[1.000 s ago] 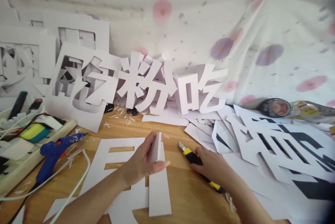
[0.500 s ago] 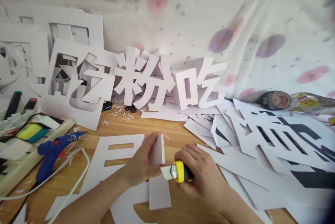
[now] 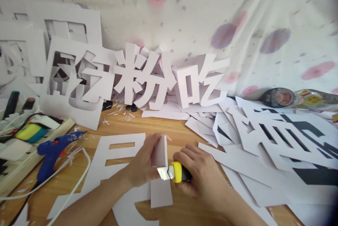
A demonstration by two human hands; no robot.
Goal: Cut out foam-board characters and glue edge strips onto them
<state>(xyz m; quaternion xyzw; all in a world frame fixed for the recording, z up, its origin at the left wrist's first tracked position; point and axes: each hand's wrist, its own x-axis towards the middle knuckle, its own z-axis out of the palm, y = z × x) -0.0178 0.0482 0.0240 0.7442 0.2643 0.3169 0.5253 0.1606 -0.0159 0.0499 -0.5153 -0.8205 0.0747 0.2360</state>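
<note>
My left hand [image 3: 144, 164] is closed around a small white foam-board piece [image 3: 161, 152], held upright with its thin edge toward me. In my right hand [image 3: 196, 168] is a yellow and black utility knife [image 3: 178, 172]. Its blade points left, just below the held piece near my left fingers; whether it touches the piece I cannot tell. Beneath my hands lies a flat white cut-out character [image 3: 129, 205], partly covered by my left forearm. A white rectangular strip [image 3: 161, 196] rests beside it on the wooden table [image 3: 124, 124].
Raised white characters [image 3: 158, 85] stand at the back against a flowered sheet. On the left are a blue glue gun [image 3: 51, 152], its white cable, and a power strip [image 3: 34, 159]. Cut white sheets [image 3: 253, 169] pile up on the right, with a plastic bottle [image 3: 282, 97] behind.
The knife and my right hand have shifted slightly left, bringing the blade beneath the foam-board piece. My left hand keeps its hold, and the view has tilted a little.
</note>
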